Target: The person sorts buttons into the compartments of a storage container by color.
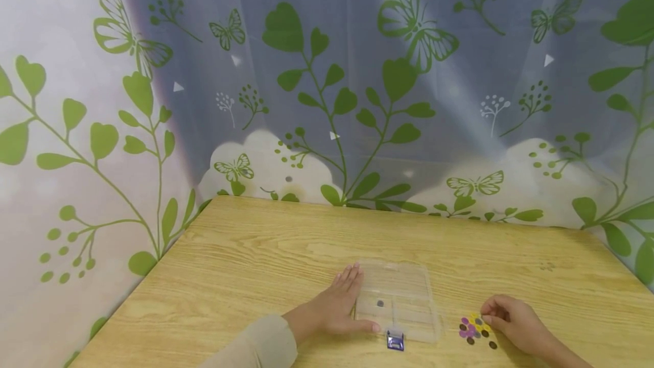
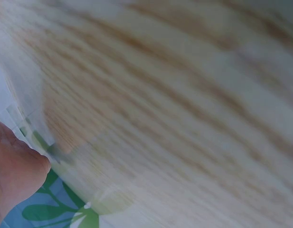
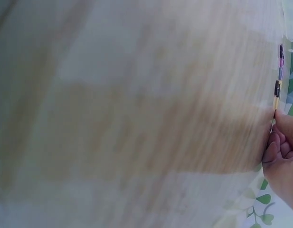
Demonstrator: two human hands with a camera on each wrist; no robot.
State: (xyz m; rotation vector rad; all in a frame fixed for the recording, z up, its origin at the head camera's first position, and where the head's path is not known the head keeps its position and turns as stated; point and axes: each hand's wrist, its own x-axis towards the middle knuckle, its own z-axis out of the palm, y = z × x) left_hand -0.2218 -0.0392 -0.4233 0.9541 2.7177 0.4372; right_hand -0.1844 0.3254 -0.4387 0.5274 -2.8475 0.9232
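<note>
A clear plastic compartment box (image 1: 414,314) lies on the table with its lid (image 1: 393,280) folded back; one grey disc (image 1: 380,303) sits inside. My left hand (image 1: 334,306) rests along the box's left side, fingers extended, thumb stretched across its front edge near the blue latch (image 1: 395,341). Right of the box lies a loose group of small round discs (image 1: 470,331), purple, yellow, grey and dark brown. At its right edge my right hand (image 1: 516,322) pinches a small disc between thumb and forefinger, the other fingers curled; the fingertips largely hide that disc.
The wood-grain table (image 1: 265,260) reaches back to a patterned curtain (image 1: 337,72) with green leaves and butterflies. Faint small clear pieces (image 1: 547,267) lie farther back on the right. In the right wrist view, several discs (image 3: 277,89) show edge-on beyond the thumb.
</note>
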